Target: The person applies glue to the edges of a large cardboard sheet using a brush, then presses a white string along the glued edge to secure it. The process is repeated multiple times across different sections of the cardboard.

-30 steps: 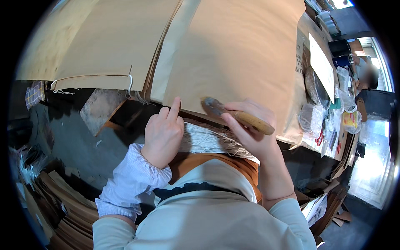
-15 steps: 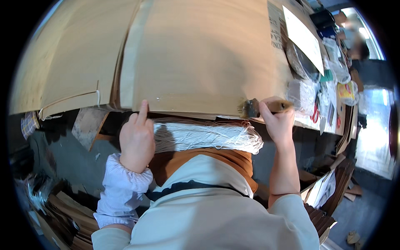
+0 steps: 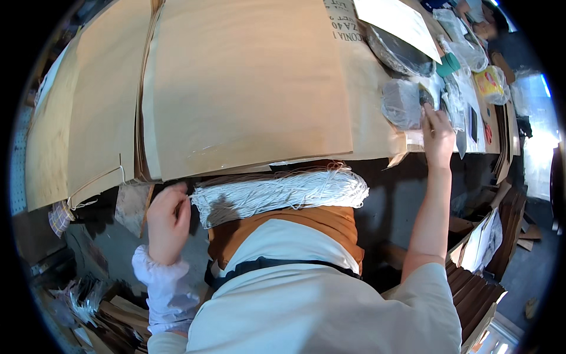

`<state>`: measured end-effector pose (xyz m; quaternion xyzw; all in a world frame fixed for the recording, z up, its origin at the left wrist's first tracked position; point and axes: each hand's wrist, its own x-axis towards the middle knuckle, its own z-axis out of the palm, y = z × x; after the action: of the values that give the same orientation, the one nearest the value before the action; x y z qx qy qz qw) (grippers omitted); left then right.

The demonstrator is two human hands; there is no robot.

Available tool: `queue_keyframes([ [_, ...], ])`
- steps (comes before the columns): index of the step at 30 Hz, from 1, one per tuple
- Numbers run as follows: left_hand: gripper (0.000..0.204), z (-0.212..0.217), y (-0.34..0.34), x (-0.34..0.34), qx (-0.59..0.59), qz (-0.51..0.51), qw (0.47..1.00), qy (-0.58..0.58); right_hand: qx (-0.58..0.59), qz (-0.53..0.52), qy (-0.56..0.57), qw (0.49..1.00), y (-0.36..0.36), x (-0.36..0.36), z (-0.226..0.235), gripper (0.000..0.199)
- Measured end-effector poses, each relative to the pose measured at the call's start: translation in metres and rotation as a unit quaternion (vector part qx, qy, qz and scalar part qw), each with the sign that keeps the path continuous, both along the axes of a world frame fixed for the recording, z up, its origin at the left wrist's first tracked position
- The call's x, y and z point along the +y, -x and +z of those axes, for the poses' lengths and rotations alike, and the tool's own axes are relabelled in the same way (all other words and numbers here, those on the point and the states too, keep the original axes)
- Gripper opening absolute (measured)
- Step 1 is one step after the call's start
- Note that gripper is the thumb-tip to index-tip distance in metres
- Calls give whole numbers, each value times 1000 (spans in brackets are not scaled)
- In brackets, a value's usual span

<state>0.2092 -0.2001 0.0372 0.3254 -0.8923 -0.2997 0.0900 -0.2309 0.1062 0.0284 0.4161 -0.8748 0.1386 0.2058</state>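
Head view: two hands are at work. The left hand (image 3: 168,221), fingers curled, pinches the end of one bundle of white cords (image 3: 280,192) lying at the table's near edge, under the brown paper sheets (image 3: 242,82). The right hand (image 3: 437,134) reaches far right, fingers pressed on a clear plastic bag (image 3: 402,103); whether it grips anything is unclear. One yellow packet (image 3: 490,82) lies beyond.

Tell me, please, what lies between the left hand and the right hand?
In the head view, a bundle of white strings lies along the table edge between the left hand and the right hand, with the corner of brown paper sheets above it.
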Motion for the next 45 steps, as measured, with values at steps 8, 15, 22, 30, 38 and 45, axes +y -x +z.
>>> queue_keyframes([
  [8, 6, 76, 3, 20, 254, -174, 909, -283, -596, 261, 56, 757, -206, -69, -1, 35],
  [15, 3, 94, -18, -1, 126, -26, 992, 18, -553, 334, 123, 754, -175, -39, 22, 12],
  [22, 6, -10, 23, -60, 103, -8, 995, -7, -571, 80, 145, 804, -111, -82, -4, 5],
  [30, 5, -46, 25, -61, 86, 53, 995, 0, -366, 86, 114, 920, -113, -96, -55, 9],
  [38, 21, -32, 37, -36, 57, -92, 910, 400, -708, 62, 146, 688, -106, -87, -33, 20],
  [45, 38, -45, 25, -43, 122, -147, 974, 118, -275, 98, 202, 935, -137, -109, -44, 20],
])
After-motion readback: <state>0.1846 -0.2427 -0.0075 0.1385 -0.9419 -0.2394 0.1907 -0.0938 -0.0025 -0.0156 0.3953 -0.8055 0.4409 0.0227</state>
